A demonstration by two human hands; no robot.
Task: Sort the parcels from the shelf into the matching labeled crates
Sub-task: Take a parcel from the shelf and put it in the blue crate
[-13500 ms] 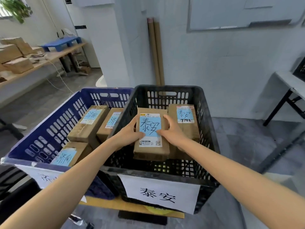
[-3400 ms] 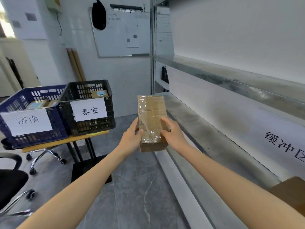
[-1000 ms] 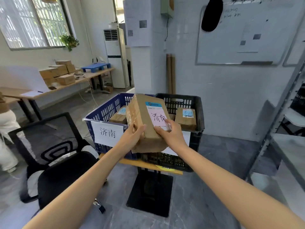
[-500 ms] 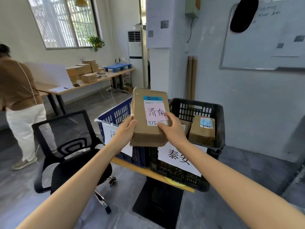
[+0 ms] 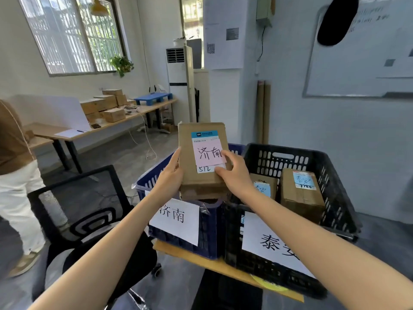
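A brown cardboard parcel (image 5: pixel 201 180) with a pink label reading 济南 is held up in both hands above the front of the blue crate (image 5: pixel 210 233). My left hand (image 5: pixel 171 175) grips its left side and my right hand (image 5: pixel 234 175) grips its right side, thumb on the label. The blue crate carries a white sheet marked 济南. To its right stands the black crate (image 5: pixel 330 180) marked 泰安, with two brown parcels (image 5: pixel 299 193) bearing blue labels inside.
Both crates sit on a small wooden stand (image 5: pixel 214 265). A black mesh office chair (image 5: pixel 78 211) stands at the lower left. A person (image 5: pixel 15 166) stands at the left edge. A long table (image 5: pixel 107 124) with several boxes runs along the window wall.
I have come closer to the crates. The parcel now hangs over the blue crate's front rim, held in both hands as before.
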